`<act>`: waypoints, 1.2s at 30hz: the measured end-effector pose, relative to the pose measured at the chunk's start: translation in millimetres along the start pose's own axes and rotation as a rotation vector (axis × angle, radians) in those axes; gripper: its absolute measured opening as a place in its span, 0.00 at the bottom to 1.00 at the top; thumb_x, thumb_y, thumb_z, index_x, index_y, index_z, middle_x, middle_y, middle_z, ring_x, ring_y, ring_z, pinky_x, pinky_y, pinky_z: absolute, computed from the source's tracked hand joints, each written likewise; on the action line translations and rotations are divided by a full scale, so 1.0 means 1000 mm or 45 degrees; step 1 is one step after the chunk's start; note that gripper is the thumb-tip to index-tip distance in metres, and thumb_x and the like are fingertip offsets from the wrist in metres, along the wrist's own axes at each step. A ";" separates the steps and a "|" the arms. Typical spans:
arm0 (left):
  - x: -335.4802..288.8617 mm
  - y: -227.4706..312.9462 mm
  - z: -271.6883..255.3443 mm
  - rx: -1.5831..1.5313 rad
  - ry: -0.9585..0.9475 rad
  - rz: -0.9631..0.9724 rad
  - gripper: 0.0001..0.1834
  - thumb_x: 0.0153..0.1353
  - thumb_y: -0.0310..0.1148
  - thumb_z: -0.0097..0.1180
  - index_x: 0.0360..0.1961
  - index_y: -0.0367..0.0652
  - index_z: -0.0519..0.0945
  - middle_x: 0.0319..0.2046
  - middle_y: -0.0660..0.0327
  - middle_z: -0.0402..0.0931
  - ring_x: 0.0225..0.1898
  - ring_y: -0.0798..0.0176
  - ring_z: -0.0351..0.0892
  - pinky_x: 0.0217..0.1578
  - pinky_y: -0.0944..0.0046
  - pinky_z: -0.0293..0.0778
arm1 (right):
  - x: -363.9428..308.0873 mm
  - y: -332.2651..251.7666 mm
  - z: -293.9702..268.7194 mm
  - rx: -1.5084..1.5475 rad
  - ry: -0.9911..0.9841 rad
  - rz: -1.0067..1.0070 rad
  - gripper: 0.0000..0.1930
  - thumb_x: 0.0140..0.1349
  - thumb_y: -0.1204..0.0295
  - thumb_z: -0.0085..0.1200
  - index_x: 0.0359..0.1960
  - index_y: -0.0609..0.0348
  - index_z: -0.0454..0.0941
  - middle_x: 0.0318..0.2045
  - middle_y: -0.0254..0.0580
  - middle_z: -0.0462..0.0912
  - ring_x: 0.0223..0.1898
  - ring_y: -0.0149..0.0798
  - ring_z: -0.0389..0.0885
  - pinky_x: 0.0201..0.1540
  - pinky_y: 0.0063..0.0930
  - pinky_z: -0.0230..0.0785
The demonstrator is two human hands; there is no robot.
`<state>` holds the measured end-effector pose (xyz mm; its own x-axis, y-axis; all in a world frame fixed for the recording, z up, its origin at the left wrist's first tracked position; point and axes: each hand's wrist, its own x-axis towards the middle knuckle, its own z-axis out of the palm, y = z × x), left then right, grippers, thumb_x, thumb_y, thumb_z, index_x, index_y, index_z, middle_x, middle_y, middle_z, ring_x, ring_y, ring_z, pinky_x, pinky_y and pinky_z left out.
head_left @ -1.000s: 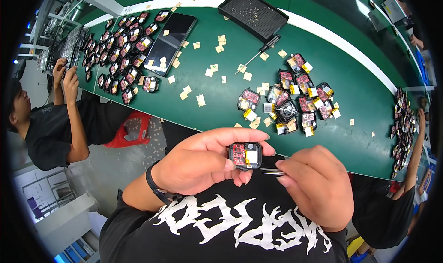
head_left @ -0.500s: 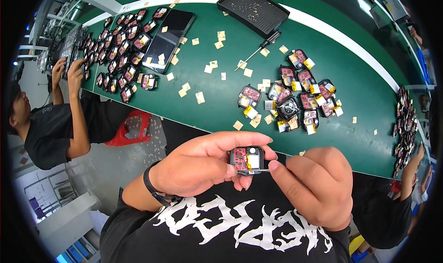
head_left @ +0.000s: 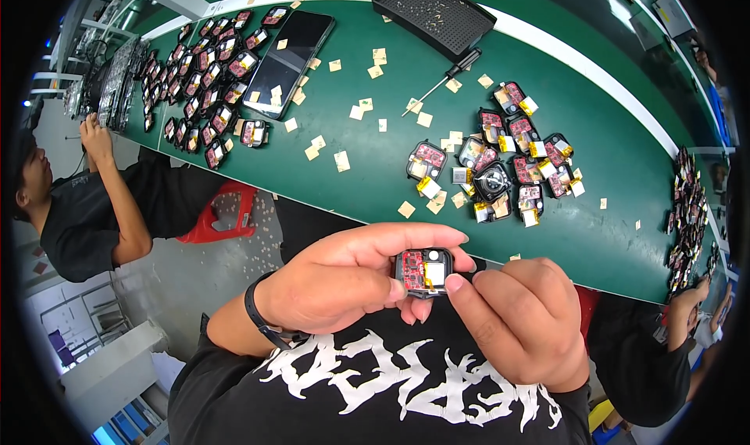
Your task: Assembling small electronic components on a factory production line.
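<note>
Above my lap, my left hand [head_left: 336, 277] holds an open black smartwatch case [head_left: 424, 273] between thumb and fingers. Inside the case are a red circuit board, a white battery patch with yellow tape and a small round white part. My right hand [head_left: 519, 316] is closed in a pinch, its thumb and index fingertips at the case's lower right edge. The thin metal tool in that pinch is almost wholly hidden by the fingers now. On the bench lie several similar open cases [head_left: 530, 197] with yellow-taped batteries, around a black round-faced one [head_left: 492, 181].
On the green bench [head_left: 312, 191], a screwdriver [head_left: 445, 79] lies beside a black perforated tray [head_left: 433, 15]. Small beige squares [head_left: 341, 160] are scattered about. A dark phone [head_left: 289, 66] lies left, beside many cases [head_left: 207, 78]. A co-worker [head_left: 94, 203] sits left; another's arm reaches in at right.
My right fingertips have moved slightly left and closer to the case, covering the thin metal tool that showed before. The left co-worker's hands have shifted.
</note>
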<state>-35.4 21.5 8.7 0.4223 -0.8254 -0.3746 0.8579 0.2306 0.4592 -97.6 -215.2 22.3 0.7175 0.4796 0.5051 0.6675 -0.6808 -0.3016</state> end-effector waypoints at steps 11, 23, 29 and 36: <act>-0.002 0.002 0.000 0.024 0.000 -0.033 0.32 0.67 0.17 0.41 0.74 0.35 0.62 0.66 0.50 0.69 0.45 0.65 0.77 0.47 0.63 0.74 | -0.001 -0.008 0.000 -0.126 -0.010 -0.070 0.14 0.52 0.75 0.62 0.41 0.66 0.86 0.35 0.40 0.79 0.35 0.37 0.75 0.30 0.29 0.63; -0.001 0.002 -0.001 -0.032 -0.021 0.040 0.32 0.70 0.23 0.51 0.73 0.28 0.59 0.66 0.41 0.68 0.47 0.60 0.79 0.49 0.62 0.77 | -0.002 -0.008 0.007 -0.209 0.057 -0.119 0.12 0.53 0.76 0.63 0.40 0.67 0.88 0.36 0.43 0.79 0.35 0.38 0.75 0.30 0.29 0.64; -0.001 0.003 0.000 0.049 -0.012 -0.014 0.32 0.67 0.17 0.41 0.74 0.34 0.61 0.65 0.52 0.69 0.45 0.65 0.77 0.47 0.64 0.75 | -0.001 -0.006 0.004 -0.134 0.042 -0.093 0.12 0.51 0.76 0.64 0.39 0.68 0.87 0.36 0.43 0.79 0.35 0.39 0.75 0.29 0.30 0.64; -0.002 0.006 0.000 0.305 -0.040 -0.006 0.32 0.68 0.17 0.41 0.75 0.36 0.60 0.67 0.54 0.67 0.47 0.67 0.77 0.49 0.66 0.74 | 0.002 0.002 -0.007 0.138 -0.155 0.009 0.16 0.49 0.77 0.63 0.41 0.69 0.85 0.36 0.41 0.79 0.35 0.40 0.77 0.30 0.29 0.71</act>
<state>-31.4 24.5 12.5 0.4063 -0.8426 -0.3536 0.7640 0.1010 0.6372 -96.2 -219.6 28.6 0.7367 0.5430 0.4030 0.6752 -0.6240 -0.3934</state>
